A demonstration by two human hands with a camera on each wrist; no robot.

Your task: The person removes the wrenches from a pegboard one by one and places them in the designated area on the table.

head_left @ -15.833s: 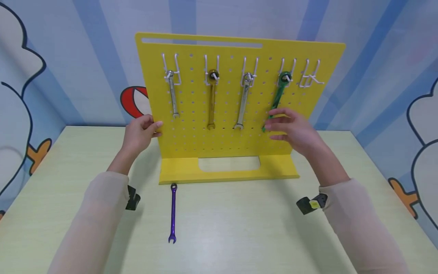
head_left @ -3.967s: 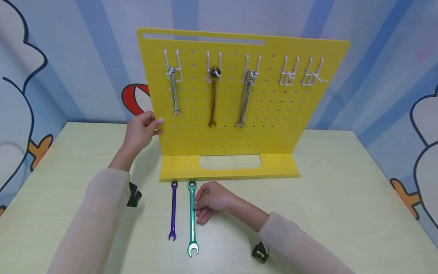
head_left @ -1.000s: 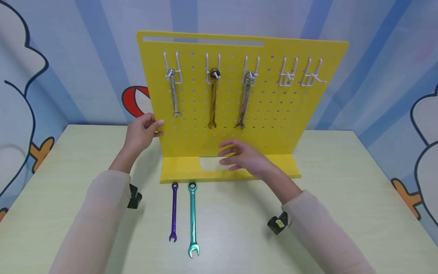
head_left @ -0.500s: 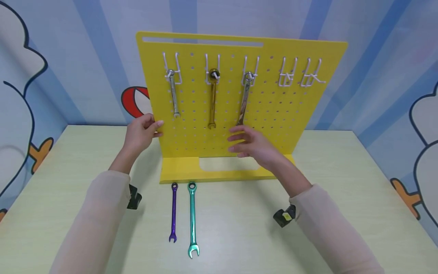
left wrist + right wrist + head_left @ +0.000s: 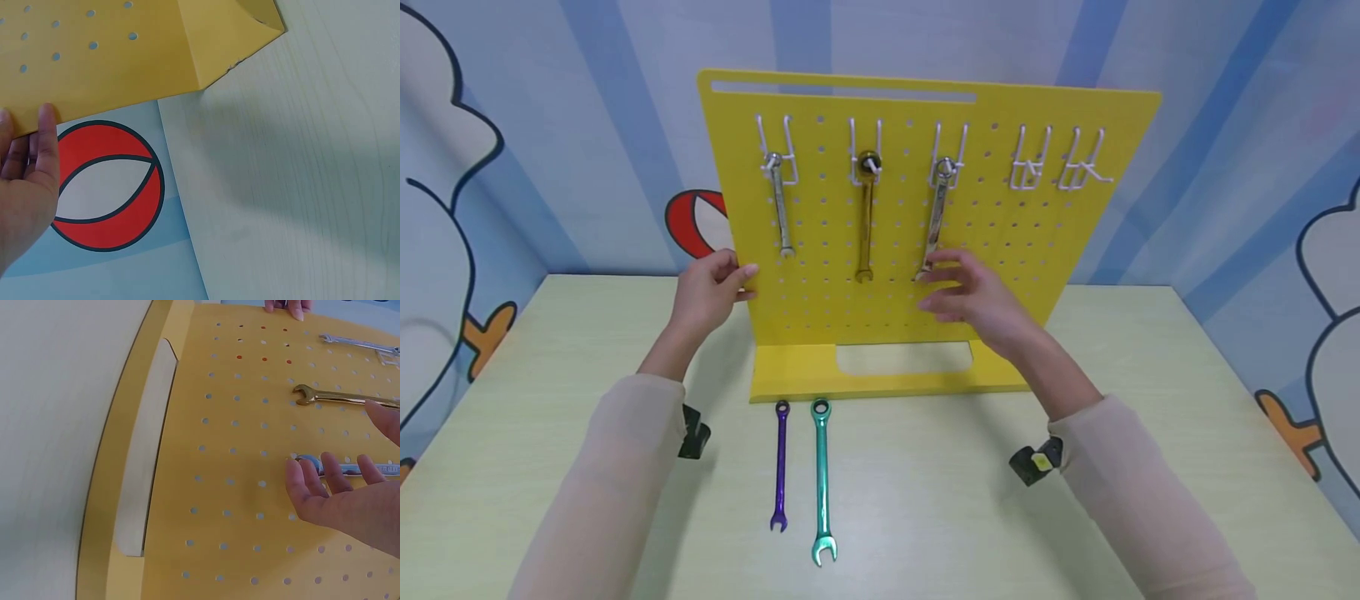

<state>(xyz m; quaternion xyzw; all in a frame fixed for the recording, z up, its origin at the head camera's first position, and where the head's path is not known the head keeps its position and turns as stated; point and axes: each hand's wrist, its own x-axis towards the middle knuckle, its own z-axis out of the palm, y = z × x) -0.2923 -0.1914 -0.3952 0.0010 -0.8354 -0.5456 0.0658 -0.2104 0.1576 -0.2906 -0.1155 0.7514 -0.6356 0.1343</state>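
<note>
The left hand (image 5: pixel 703 292) pinches the left edge of the yellow board (image 5: pixel 835 304), probably steadying it. The right hand (image 5: pixel 977 300) is spread, thumb apart, around the low end of the rightmost silver wrench (image 5: pixel 937 208) — contact unclear — which hangs ring-up from its hook (image 5: pixel 963 143). Purple (image 5: pixel 780 467) and green wrenches (image 5: pixel 822 475) lie near, parallel, likely for order.

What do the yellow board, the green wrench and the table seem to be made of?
Board: painted metal or plastic, hard to tell; smooth, even yellow with neat round holes.
Green wrench: probably metal with a shiny coloured coating; bright highlights show along its shaft.
Table: perhaps wood or wood-look laminate; pale, with faint grain lines.
</note>
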